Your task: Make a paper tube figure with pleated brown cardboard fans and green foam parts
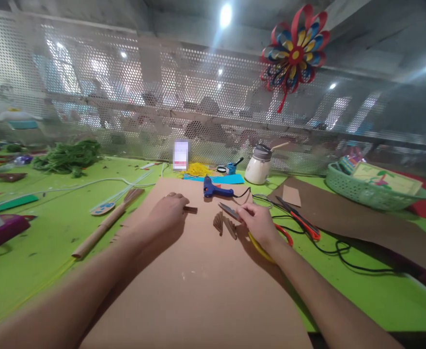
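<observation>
Green table [49, 237]: left hand [169, 212] pinches one strip [191, 210], right hand [259, 223] grips scissors [229, 212]; two pleated pieces [217, 223] between.

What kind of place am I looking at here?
Probably a craft workshop: a glue gun lies on the work surface, scissors are in the right hand, and a colorful flower decoration shows overhead.

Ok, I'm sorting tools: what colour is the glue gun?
The glue gun is dark blue, seen in the head view.
</observation>
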### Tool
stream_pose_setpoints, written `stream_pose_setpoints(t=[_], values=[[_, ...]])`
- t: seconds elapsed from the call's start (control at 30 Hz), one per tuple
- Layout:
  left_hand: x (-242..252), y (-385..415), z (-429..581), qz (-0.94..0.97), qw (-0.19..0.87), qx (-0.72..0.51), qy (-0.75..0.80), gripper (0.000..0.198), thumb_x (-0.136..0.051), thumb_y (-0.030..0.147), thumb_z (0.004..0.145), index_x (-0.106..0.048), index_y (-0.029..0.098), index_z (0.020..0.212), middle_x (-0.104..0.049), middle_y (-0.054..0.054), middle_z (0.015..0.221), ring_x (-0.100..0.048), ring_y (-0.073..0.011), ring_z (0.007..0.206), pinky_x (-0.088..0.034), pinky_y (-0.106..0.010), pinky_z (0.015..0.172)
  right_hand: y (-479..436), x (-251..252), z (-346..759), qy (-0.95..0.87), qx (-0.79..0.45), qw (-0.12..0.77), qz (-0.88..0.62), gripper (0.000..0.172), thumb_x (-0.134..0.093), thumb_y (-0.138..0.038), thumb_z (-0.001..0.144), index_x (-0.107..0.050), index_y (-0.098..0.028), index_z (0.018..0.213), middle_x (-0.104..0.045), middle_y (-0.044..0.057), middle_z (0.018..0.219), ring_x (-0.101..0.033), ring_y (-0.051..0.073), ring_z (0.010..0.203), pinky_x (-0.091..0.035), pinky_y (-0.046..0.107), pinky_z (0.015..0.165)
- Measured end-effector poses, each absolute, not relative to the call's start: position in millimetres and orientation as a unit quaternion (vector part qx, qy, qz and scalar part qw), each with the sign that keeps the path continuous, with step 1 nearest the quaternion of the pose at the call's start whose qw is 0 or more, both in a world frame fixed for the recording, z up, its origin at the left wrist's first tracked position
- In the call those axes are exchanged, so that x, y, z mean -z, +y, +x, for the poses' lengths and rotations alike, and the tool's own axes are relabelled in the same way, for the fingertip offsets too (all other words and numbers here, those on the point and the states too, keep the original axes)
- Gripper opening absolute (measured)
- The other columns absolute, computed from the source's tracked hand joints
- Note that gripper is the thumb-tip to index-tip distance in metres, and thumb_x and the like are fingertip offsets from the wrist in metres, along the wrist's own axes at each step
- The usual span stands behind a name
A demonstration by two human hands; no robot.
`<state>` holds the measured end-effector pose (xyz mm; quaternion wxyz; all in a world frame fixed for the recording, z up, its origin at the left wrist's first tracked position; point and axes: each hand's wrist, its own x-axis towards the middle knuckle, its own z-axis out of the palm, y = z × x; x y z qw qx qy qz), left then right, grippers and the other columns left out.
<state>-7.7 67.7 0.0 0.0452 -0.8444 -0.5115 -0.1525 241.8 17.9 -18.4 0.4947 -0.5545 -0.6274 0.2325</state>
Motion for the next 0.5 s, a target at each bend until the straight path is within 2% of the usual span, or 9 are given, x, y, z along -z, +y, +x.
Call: stream_pose_setpoints(t=[0.17,0.37,0.5], values=[[5.9,63.2,-11.1,-0.846,0.081,0.126,-0.512,0.022,-0.044,0.019,0.082,-0.066,0.017,0.085,-0.063,-0.010,0.088,-0.057,-0.0232,0.081,-0.040,-0.034,0.073,15.1,16.7,239.5,-0.633,-0.223,0.489,-0.557,0.028,-0.050,-0.034,0.081,-0.060,-0.016,0.062,-0.055,0.000,0.056,-0.048,0.015,0.054,-0.036,0.025,0.052],[7.5,65.9,-9.7,-0.841,0.110,0.110,-0.518,0.026,-0.042,0.020,0.083,-0.067,0.016,0.078,-0.061,-0.012,0.081,-0.056,-0.0251,0.079,-0.039,-0.036,0.070,15.6,12.1,241.0,-0.656,-0.189,0.458,-0.570,0.027,-0.049,-0.030,0.080,-0.058,-0.017,0.058,-0.055,-0.001,0.055,-0.049,0.015,0.055,-0.037,0.025,0.054],[6.4,65.9,-8.9,-0.840,0.112,0.106,-0.521,0.028,-0.041,0.023,0.085,-0.068,0.017,0.081,-0.061,-0.011,0.080,-0.056,-0.0249,0.080,-0.039,-0.036,0.070,18.3,12.0,245.3,-0.682,-0.149,0.408,-0.589,0.027,-0.049,-0.027,0.080,-0.059,-0.018,0.057,-0.054,-0.001,0.054,-0.047,0.015,0.055,-0.033,0.026,0.053]])
